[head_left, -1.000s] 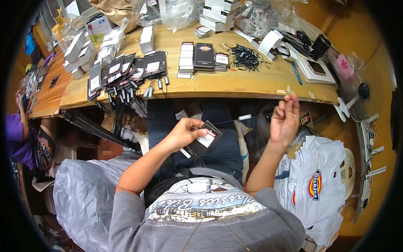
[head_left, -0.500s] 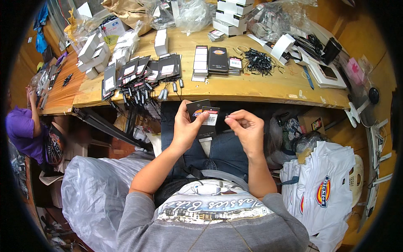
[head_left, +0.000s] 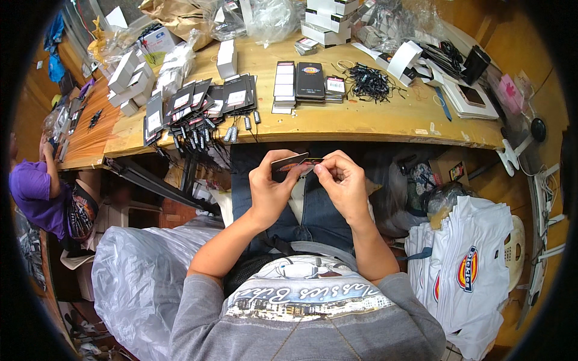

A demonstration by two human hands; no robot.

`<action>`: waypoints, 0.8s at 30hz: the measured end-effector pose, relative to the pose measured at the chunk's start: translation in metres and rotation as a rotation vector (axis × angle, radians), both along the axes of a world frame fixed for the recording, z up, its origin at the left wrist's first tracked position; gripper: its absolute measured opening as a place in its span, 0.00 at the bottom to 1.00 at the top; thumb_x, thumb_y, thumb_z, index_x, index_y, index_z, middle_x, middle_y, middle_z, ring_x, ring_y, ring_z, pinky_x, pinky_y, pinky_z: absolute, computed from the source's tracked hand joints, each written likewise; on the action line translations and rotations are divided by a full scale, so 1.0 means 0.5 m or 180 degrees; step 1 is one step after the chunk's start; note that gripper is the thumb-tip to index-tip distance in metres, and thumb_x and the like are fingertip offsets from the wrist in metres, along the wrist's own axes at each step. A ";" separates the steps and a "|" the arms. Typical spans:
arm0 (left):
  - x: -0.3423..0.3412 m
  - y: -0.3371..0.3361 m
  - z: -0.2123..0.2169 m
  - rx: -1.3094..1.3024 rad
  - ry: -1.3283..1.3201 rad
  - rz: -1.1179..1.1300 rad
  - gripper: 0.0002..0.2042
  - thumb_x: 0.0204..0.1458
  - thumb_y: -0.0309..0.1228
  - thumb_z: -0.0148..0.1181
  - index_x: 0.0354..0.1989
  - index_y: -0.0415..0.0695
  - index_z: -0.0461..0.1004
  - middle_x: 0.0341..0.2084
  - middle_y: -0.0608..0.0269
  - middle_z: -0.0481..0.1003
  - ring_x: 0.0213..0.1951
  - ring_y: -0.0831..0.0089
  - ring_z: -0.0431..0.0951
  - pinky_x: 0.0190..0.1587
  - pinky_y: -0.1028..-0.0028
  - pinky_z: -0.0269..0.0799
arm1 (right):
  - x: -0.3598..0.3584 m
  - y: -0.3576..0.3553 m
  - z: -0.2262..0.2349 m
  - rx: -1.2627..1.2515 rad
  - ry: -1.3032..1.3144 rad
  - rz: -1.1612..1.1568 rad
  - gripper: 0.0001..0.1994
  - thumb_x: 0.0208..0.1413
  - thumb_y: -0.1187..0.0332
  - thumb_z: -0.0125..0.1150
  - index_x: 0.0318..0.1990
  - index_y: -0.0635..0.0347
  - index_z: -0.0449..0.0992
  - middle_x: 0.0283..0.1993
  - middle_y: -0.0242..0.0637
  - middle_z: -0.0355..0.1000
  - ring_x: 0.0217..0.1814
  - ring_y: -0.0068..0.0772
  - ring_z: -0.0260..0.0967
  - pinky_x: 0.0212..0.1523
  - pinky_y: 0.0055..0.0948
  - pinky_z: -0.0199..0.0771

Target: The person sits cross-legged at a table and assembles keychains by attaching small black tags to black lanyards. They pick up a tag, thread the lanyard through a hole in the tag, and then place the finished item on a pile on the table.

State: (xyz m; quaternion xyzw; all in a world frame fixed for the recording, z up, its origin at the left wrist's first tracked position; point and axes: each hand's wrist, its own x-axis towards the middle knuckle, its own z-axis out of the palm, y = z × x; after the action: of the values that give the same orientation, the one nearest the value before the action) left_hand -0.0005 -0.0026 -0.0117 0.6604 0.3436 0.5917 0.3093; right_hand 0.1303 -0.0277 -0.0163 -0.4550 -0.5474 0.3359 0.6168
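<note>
Hands meet over the lap, below the desk (head_left: 361, 123) edge: left hand (head_left: 271, 189) grips one dark hang tag (head_left: 288, 162), right hand (head_left: 340, 183) pinches its end. On the desk lie roughly a dozen similar tags (head_left: 201, 99), one tangle of black strings (head_left: 368, 81), and stacked white boxes (head_left: 328, 18).

Probably a garment-tagging workshop: wooden workbench (head_left: 361, 123) strewn with black hang tags (head_left: 205, 99), folded shirts (head_left: 475, 271) beside it.

Dark hang tag (head_left: 288, 162) in our hands

We hold a small, flat, dark card tag above our lap, just below the workbench edge. It tilts slightly, its pale edge toward us, pinched at both ends between our fingers, with a reddish bit at its right end.
</note>
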 end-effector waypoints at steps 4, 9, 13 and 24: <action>-0.001 -0.007 0.003 0.0253 0.0163 0.0100 0.10 0.36 0.19 0.59 0.29 0.37 0.66 0.22 0.58 0.72 0.26 0.76 0.74 0.28 0.81 0.68 | -0.007 -0.008 0.005 0.0049 -0.0048 -0.0103 0.04 0.43 0.80 0.52 0.21 0.68 0.65 0.25 0.28 0.58 0.20 0.09 0.53 0.19 0.09 0.54; -0.001 -0.008 0.005 0.0530 0.0297 -0.0032 0.11 0.36 0.17 0.57 0.30 0.37 0.65 0.22 0.58 0.72 0.26 0.74 0.74 0.27 0.81 0.69 | -0.011 -0.008 0.003 0.0145 -0.0093 -0.0146 0.03 0.44 0.81 0.51 0.22 0.68 0.65 0.27 0.29 0.58 0.22 0.09 0.54 0.21 0.08 0.54; -0.005 -0.001 0.000 0.0915 0.0524 -0.0186 0.11 0.36 0.16 0.56 0.30 0.38 0.64 0.22 0.57 0.72 0.24 0.69 0.75 0.24 0.79 0.68 | -0.018 -0.001 -0.007 0.0352 -0.0091 -0.0260 0.03 0.43 0.81 0.51 0.22 0.68 0.65 0.26 0.30 0.59 0.21 0.10 0.54 0.20 0.10 0.55; -0.032 0.014 0.005 -0.0378 0.0428 -0.0464 0.08 0.41 0.17 0.51 0.32 0.35 0.64 0.24 0.54 0.73 0.30 0.73 0.75 0.28 0.81 0.67 | -0.023 -0.017 0.022 0.0940 -0.0954 -0.0713 0.04 0.39 0.79 0.55 0.22 0.65 0.66 0.20 0.35 0.62 0.16 0.24 0.60 0.16 0.19 0.59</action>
State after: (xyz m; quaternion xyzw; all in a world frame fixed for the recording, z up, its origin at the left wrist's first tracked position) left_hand -0.0164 0.0044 -0.0092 0.7023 0.3491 0.5007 0.3663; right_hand 0.1191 -0.0364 -0.0054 -0.4624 -0.6222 0.1104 0.6220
